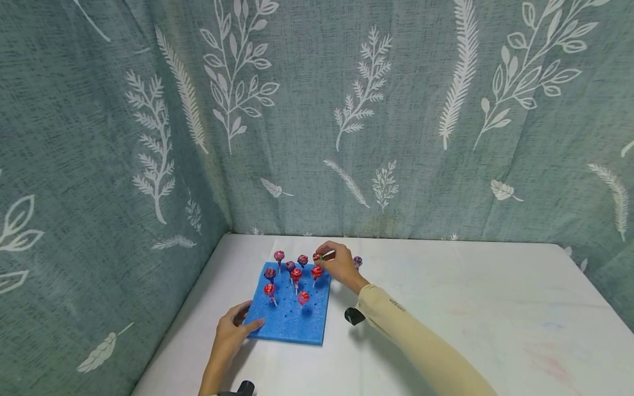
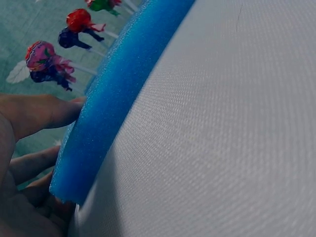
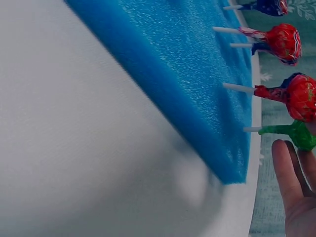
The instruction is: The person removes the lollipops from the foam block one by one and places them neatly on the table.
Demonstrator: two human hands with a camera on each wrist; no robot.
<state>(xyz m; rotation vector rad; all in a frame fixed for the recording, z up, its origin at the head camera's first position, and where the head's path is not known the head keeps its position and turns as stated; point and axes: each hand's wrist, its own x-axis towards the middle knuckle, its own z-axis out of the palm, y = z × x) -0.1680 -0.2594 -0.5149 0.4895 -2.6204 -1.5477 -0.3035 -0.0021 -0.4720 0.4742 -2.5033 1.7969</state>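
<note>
A blue foam board [image 1: 297,324] with rows of small holes lies on the table. Several wrapped lollipops, such as a red one [image 1: 296,274] and a pink one [image 1: 304,297], stand on their sticks in it, mostly over its far half. My left hand [image 1: 231,330] grips the board's near left edge, thumb on top and fingers along the side. At the far right corner my right hand [image 1: 339,264] pinches a green-wrapped lollipop [image 3: 302,136] by its head; its white stick points down to the foam. A red lollipop [image 3: 301,98] stands close to those fingers.
A purple lollipop [image 1: 358,260] shows just past my right hand, right of the board; its stick's lower end is hidden. The white table [image 1: 470,308] stretches to the right. A patterned green curtain [image 1: 307,121] hangs behind and along the left side.
</note>
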